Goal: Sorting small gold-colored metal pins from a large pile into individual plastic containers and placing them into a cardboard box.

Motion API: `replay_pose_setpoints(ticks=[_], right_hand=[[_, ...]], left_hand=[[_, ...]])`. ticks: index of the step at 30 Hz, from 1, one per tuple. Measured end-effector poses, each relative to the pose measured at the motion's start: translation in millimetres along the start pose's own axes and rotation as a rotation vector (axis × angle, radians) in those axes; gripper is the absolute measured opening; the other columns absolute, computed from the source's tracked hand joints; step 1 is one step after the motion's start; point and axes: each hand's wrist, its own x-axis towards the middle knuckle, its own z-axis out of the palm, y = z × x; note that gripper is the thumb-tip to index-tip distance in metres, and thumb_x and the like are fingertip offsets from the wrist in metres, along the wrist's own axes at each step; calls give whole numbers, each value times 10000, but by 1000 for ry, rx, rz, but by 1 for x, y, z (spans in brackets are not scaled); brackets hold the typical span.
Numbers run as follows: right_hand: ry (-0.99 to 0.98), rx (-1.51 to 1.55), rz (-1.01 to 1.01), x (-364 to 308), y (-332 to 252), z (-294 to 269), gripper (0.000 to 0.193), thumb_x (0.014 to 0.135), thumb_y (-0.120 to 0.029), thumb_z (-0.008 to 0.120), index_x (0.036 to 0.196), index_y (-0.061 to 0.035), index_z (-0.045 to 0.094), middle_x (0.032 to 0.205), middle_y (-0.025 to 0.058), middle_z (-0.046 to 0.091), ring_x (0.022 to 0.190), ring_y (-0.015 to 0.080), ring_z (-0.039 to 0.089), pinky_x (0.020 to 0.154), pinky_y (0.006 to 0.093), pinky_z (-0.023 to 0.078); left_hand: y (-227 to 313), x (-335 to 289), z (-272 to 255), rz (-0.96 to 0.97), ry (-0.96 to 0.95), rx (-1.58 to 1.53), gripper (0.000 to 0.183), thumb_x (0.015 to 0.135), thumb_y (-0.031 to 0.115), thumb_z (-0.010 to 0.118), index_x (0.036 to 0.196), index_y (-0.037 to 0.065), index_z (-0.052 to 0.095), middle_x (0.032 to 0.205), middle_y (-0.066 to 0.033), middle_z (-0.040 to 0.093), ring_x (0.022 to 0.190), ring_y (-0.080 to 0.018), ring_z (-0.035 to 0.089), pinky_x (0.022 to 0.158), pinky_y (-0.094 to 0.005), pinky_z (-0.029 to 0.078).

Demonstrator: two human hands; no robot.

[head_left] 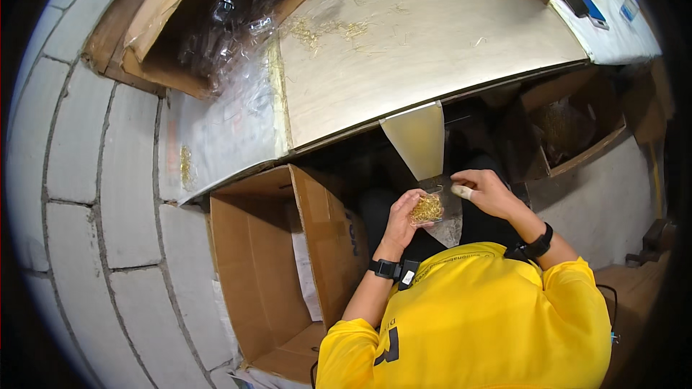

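My left hand [404, 217] is closed around a small clear plastic box [436, 223] filled with thin gold-coloured metal pieces [427, 207], held low over my lap. Just right of it is my right hand [489, 193], with white tape on one digit. Its fingers are bent, thumb and forefinger slightly apart, and nothing shows between them. Above both hands a pale, tapering chute [417, 140] hangs from the table edge, its narrow end pointing down toward the box.
More gold pieces [317, 32] lie scattered on the worktable [432, 50]. Upper left, a carton [169, 0] spills clear plastic boxes [234, 36]. A cardboard box [256, 274] stands by my left arm, another carton [555, 162] under the table at right. A phone [595, 13] lies upper right.
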Motion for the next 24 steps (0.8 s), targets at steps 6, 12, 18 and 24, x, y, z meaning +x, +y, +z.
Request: replay_pose_setpoints(ticks=[6,12,18,24], right_hand=[[32,28,-54,13,0,24,172,805,-81,648,941,23,667,857,135,655,770,229,638,701,323,491],[176,59,-87,-2,-10,30,102,791,-50,638,864,18,659,820,135,620,753,254,621,677,332,478],[363,-41,-341,-18,-23,34,75,776,20,629,849,25,616,835,111,584,781,238,593,702,310,462],[237,31,-382,-25,-26,39,87,762,15,648,843,17,616,976,101,575,896,234,584,765,286,454]], left_hand=[[18,-20,34,71,-20,61,307,967,222,382,1127,-5,513,1035,-154,616,883,-272,666,642,-386,610],[18,-33,54,65,-39,-62,363,989,295,344,1136,8,512,1030,-124,610,893,-245,660,653,-403,603],[17,-42,69,156,29,83,312,987,288,413,1119,28,526,1015,-104,615,874,-209,661,628,-363,602],[17,-43,75,188,43,41,292,983,279,429,1109,33,523,996,-99,623,851,-202,666,615,-353,605]])
